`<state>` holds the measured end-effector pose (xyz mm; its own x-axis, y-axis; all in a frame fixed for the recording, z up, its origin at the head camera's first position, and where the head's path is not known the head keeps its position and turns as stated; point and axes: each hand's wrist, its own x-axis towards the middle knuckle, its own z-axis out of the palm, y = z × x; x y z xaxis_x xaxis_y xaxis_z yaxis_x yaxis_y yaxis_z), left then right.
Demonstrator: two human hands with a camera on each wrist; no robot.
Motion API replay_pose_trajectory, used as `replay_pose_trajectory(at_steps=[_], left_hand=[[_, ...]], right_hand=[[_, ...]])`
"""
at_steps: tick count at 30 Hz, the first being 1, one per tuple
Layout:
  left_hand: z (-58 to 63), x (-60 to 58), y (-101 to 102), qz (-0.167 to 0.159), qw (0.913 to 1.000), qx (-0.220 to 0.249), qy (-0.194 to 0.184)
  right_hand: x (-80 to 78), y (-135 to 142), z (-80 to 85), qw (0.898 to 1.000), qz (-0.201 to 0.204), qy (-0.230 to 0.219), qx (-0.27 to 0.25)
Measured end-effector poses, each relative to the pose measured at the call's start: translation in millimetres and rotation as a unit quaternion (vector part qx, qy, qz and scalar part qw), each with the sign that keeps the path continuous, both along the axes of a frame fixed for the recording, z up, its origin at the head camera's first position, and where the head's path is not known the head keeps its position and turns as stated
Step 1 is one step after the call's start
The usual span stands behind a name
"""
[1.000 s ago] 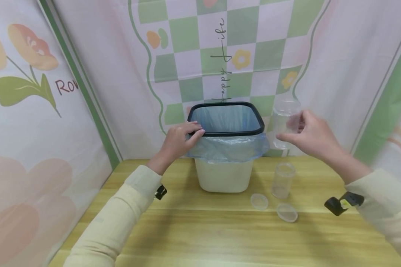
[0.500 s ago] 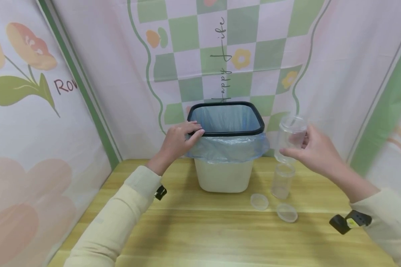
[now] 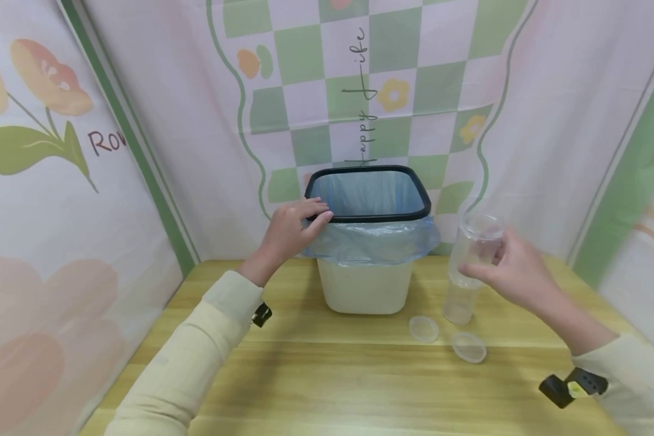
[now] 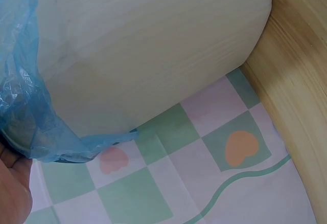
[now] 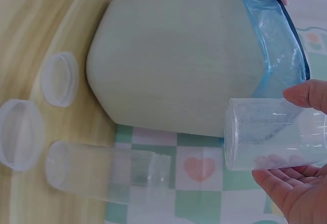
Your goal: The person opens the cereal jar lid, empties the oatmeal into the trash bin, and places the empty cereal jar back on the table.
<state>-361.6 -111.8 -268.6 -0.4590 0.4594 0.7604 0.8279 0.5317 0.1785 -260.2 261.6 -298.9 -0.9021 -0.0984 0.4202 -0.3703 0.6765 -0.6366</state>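
Observation:
My right hand [image 3: 515, 269] holds a clear plastic jar [image 5: 276, 134], thumb on one side and fingers on the other. In the head view this jar [image 3: 476, 248] is upright and overlaps the top of a second clear jar [image 3: 459, 303] standing on the table; in the right wrist view the two are apart. Two round translucent lids [image 3: 423, 329] lie in front of the standing jar. My left hand [image 3: 290, 230] rests on the left front corner of the cream bin's black rim [image 3: 370, 218], its fingers fairly straight. The held jar looks lidless.
The cream bin [image 3: 366, 290] stands at the table's back, lined with a blue plastic bag [image 3: 376, 242] folded over its outside. A printed curtain [image 3: 327, 103] hangs close behind. The wooden table [image 3: 327, 381] extends in front of the bin.
My right hand has lowered the jar from beside the bin's rim level towards the standing jar. My left hand has stayed on the rim; lids and bin have not moved.

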Motion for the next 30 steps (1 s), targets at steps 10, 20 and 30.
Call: replay_pose_trajectory(at_steps=[10,20,30], left_hand=[[-0.6,-0.3,-0.8,0.001,1.0,0.002,0.003],[-0.3,-0.1,-1.1,-0.002,1.0,0.003,0.004],[0.2,-0.4,-0.7,-0.004,0.9999,0.0,0.014]], right_hand=[[6.6,-2.0,-15.8,1.0,-0.003,-0.007,0.004],[14.3,-5.6,-33.6,1.0,-0.004,-0.02,-0.002],[18.9,-8.6,-51.3,0.999,-0.003,-0.046,0.001]])
